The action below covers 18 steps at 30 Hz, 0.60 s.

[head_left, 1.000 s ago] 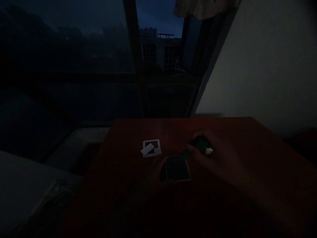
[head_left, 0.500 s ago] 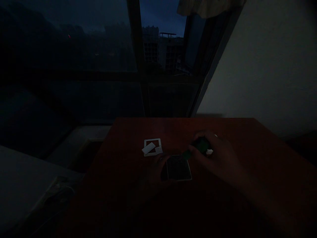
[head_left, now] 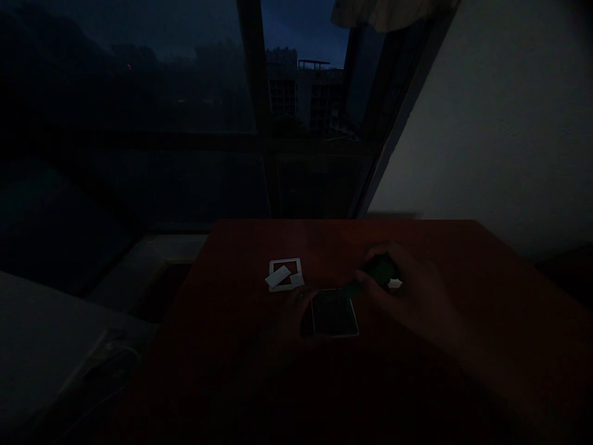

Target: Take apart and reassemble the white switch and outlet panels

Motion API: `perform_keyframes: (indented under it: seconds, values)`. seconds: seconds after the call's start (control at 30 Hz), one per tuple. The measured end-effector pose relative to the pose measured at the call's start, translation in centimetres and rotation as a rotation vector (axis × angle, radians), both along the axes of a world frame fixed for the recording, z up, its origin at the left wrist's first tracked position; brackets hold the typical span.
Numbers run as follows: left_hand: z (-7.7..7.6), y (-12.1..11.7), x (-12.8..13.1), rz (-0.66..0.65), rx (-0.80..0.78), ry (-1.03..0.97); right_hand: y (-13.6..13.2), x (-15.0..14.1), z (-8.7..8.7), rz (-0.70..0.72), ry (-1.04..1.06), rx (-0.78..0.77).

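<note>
The scene is very dark. A dark square panel with a thin pale rim (head_left: pixel 334 313) lies on the table. My left hand (head_left: pixel 293 321) grips its left side, fingers at the top left corner and thumb near the lower edge. My right hand (head_left: pixel 412 284) is closed around a dark green object (head_left: pixel 382 270), whose kind I cannot make out. A narrower green part points down and left, over the panel's upper right corner; whether it touches is unclear. Close by the right hand shows a small white piece (head_left: pixel 395 283), partly hidden.
On the reddish-brown table (head_left: pixel 250 241), a white square frame (head_left: pixel 285 261) lies behind my left hand. A white rectangular piece (head_left: pixel 278 277) and a smaller white piece (head_left: pixel 297 280) rest on it. Beyond stand a window (head_left: pixel 269 142) and a pale wall (head_left: pixel 500 136).
My right hand and the green object have shifted very slightly to the right. The left hand, the panel and the white frame look unmoved.
</note>
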<state>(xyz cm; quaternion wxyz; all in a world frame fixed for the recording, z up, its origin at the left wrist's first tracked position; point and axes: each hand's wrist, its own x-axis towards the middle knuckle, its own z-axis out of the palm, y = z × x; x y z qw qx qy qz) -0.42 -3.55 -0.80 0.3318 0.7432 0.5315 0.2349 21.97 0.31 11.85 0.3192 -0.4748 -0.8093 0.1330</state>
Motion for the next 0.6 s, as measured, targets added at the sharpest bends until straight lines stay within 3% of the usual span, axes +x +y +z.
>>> perform_keyframes:
  seconds: [0.37,0.6]
  values:
    - [0.7,-0.1,0.2,0.004,0.007,-0.002,0.0,-0.3,-0.3,0.035,-0.025,0.011]
    - [0.6,-0.1,0.3,0.004,-0.019,-0.001,-0.1,-2.0,2.4,0.188,-0.312,0.050]
